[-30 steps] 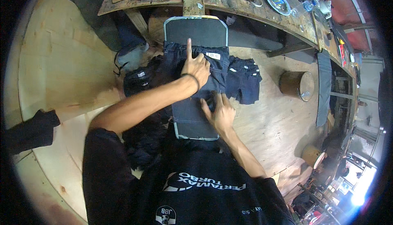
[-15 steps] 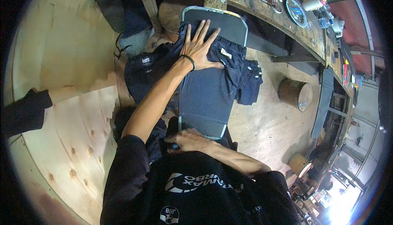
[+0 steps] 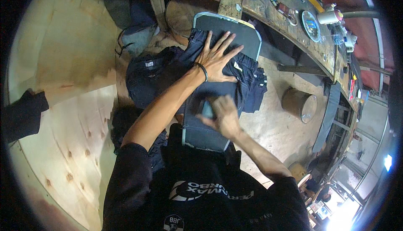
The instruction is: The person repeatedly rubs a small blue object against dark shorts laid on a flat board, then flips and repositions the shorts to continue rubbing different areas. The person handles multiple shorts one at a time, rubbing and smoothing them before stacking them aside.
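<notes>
Wooden workbench (image 3: 265, 16) at the far side; nearer the person, a pale-edged dark board (image 3: 228, 26) with a dark denim garment (image 3: 214, 89) spread over its middle. Left hand (image 3: 215, 59) lies flat near the waistband (image 3: 248, 62), released, fingers splayed; right hand (image 3: 226, 115), motion-blurred, grasps a small bluish object (image 3: 207, 109) over the lower cloth.

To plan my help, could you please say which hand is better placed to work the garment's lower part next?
Probably the right hand: it holds a bluish object over that part of the dark garment, while the left hand is spread on its upper part, apparently steadying it.
</notes>
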### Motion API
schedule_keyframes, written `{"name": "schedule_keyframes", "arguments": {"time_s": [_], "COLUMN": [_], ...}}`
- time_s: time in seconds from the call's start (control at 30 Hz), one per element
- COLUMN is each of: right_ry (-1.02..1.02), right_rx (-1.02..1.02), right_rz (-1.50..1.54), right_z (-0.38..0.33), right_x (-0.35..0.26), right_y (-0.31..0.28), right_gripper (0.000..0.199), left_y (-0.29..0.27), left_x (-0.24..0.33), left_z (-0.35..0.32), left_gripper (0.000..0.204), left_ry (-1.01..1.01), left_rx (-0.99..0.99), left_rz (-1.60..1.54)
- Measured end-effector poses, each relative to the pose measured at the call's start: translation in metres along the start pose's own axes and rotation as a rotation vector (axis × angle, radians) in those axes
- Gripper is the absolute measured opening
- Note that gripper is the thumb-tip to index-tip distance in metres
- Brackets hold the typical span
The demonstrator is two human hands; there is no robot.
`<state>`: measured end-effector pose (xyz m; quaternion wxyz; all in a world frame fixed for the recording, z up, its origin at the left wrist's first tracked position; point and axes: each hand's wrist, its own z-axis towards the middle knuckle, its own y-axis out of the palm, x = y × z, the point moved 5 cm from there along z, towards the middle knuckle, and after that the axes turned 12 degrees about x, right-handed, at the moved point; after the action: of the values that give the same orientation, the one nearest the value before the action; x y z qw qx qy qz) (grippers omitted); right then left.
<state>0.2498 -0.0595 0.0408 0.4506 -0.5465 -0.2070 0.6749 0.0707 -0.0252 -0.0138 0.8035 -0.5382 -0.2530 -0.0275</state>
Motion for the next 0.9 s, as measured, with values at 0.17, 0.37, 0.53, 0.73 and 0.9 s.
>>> {"name": "schedule_keyframes", "arguments": {"time_s": [0.17,0.37,0.53,0.73,0.9], "right_ry": [0.112,0.298,0.065,0.333,0.370], "right_rx": [0.016,-0.097,-0.026,0.047,-0.010], "right_rz": [-0.051,0.335,-0.006,-0.007,0.302], "right_z": [0.005,-0.030,-0.033,-0.059,-0.040], "right_x": [0.010,0.030,0.009,0.030,0.010], "right_y": [0.010,0.026,-0.001,0.001,-0.040], "right_gripper": [0.061,0.061,0.053,0.053,0.053], "left_y": [-0.003,-0.006,-0.003,-0.008,-0.042], "left_x": [-0.011,-0.009,-0.010,-0.009,0.022], "left_z": [0.008,0.010,0.008,0.013,-0.020], "left_gripper": [0.128,0.126,0.126,0.123,0.124], "left_ry": [0.046,0.006,0.005,-0.032,-0.190], "left_rx": [0.102,0.054,0.077,-0.011,0.235], "left_rz": [-0.018,0.033,0.020,0.057,0.268]}}
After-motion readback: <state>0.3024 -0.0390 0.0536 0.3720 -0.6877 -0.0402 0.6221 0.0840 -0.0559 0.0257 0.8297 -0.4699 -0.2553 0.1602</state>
